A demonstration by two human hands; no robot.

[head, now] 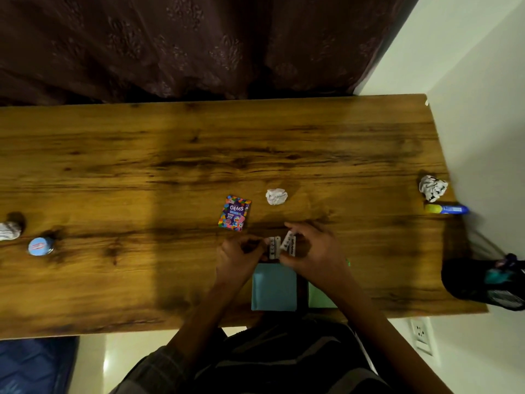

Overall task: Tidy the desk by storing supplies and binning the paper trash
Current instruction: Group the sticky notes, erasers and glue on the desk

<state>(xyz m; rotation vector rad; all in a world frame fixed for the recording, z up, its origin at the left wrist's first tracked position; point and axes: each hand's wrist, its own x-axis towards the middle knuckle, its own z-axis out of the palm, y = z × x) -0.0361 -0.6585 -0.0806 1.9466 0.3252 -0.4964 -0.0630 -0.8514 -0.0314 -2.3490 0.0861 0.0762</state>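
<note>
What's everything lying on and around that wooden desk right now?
Crumpled paper balls: three, white; one mid-desk, one at the right edge, one at the far left edge.
Gems packet: one, multicoloured, mid-desk, left of the middle ball.
Round tin: one, light blue, left side.
Glue stick: one, blue and yellow, right edge.
White batteries: a few, held between both hands; count unclear.
Blue pad: one, near edge.
Green pad: one, partly hidden by the right arm.
Mesh holder: one, black, right corner.
Desk: one, brown wood.
Left hand: grips batteries.
Right hand: pinches batteries.
</note>
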